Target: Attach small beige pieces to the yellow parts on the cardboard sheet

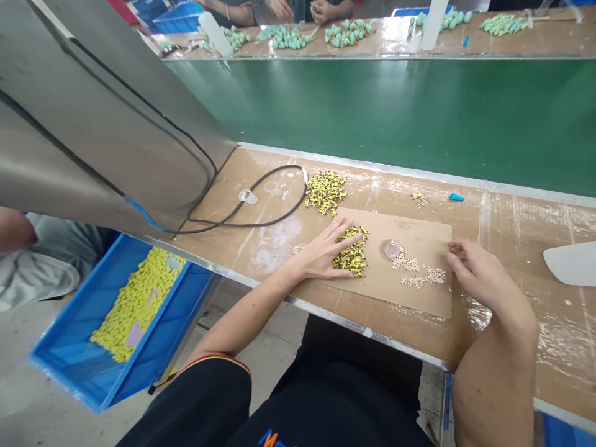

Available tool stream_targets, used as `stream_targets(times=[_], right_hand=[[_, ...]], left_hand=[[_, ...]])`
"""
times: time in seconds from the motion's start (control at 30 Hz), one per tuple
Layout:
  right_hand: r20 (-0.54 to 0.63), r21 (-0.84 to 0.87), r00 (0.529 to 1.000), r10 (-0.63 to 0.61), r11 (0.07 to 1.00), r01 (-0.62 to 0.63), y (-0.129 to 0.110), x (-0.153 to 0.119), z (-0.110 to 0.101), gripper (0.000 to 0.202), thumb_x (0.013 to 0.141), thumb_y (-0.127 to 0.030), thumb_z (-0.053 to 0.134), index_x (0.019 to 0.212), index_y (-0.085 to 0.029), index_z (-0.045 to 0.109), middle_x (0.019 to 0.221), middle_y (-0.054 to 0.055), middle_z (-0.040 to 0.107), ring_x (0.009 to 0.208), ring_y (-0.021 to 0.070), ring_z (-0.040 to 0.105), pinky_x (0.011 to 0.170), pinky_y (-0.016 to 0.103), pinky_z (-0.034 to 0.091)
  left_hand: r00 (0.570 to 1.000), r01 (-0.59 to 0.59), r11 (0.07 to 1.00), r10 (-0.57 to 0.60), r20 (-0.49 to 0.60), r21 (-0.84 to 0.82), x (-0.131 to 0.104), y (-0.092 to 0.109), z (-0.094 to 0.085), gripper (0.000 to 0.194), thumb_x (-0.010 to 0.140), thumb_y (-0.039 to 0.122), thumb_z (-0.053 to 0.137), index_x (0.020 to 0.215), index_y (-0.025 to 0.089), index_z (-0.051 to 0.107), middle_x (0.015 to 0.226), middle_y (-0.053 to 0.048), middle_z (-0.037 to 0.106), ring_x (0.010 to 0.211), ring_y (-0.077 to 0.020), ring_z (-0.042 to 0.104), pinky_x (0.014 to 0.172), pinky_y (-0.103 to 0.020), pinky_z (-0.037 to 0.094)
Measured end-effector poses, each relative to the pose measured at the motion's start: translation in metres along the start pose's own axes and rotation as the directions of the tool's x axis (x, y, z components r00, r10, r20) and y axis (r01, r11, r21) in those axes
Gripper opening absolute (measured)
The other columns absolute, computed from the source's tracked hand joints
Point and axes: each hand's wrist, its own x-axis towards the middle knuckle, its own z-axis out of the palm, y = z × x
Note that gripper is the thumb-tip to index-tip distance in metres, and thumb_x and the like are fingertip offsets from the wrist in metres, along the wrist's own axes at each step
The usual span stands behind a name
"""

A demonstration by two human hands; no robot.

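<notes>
My left hand [322, 253] lies over the near pile of yellow-and-black pieces [354, 256], its fingers spread wide apart, with the thumb along the near edge of the heap and the other fingers reaching over its left and far sides. That pile sits at the left end of a flat cardboard sheet [428, 236] on the bench [507, 248]. My right hand [475, 268] is at the sheet's right edge, fingers curled in toward the thumb; I cannot tell whether the tips meet or pinch anything. Just left of it, small pale pieces [435, 275] are scattered in loose clusters on the cardboard, and a little round clear dish [392, 249] stands at their upper left. Beyond the sheet is a second yellow-and-black heap [325, 192], beside the loop of a black cable [186, 232]. Farther right are a few loose bits [421, 200] and a blue cone-shaped piece [456, 197]. A white container [572, 264] lies well to the right of my right hand. Down to my left, a blue bin [69, 363] holds many yellow pieces [135, 298]. Past the bench runs a green belt [395, 112], and across it two co-workers' hands [321, 10] show near teal pieces [348, 33].
</notes>
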Motion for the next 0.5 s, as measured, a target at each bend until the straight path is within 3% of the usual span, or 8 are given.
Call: stream_targets(times=[0.23, 0.4, 0.5], right_hand=[[0.016, 0.031, 1.0, 0.017, 0.999, -0.017, 0.002, 0.0, 0.0, 0.042, 0.089, -0.049, 0.045, 0.113, -0.019, 0.062, 0.116, 0.018, 0.074, 0.105, 0.0353, 0.072, 0.097, 0.056, 0.055], [0.02, 0.05, 1.0, 0.008, 0.999, -0.009, 0.003, 0.0, 0.001, 0.045, 0.089, -0.051, 0.044, 0.114, -0.018, 0.062, 0.116, 0.019, 0.074, 0.104, 0.0353, 0.072, 0.096, 0.055, 0.055], [0.02, 0.015, 1.0, -0.008, 1.0, 0.007, 0.001, 0.0, 0.002, 0.047, 0.089, -0.052, 0.044, 0.116, -0.018, 0.062, 0.114, 0.019, 0.073, 0.105, 0.0365, 0.072, 0.096, 0.057, 0.055]], left_hand=[[0.998, -0.051, 0.998, 0.051, 0.022, -0.024, 0.021, 0.003, -0.005, 0.09, 0.093, 0.074, 0.054, 0.162, 0.019, 0.034, 0.173, -0.021, 0.017, 0.163, -0.0411, 0.012, 0.132, -0.063, 0.019], [0.985, -0.093, 0.985, 0.07, -0.157, -0.145, -0.004, -0.006, -0.002, 0.099, 0.091, 0.074, 0.056, 0.166, 0.028, 0.012, 0.176, -0.017, 0.006, 0.163, -0.04, 0.008, 0.131, -0.066, 0.018], [0.991, -0.068, 0.993, 0.056, -0.12, -0.094, -0.011, -0.004, 0.001, 0.114, 0.08, 0.08, 0.066, 0.167, 0.029, 0.013, 0.175, -0.019, 0.0, 0.162, -0.047, 0.0, 0.128, -0.073, 0.015]])
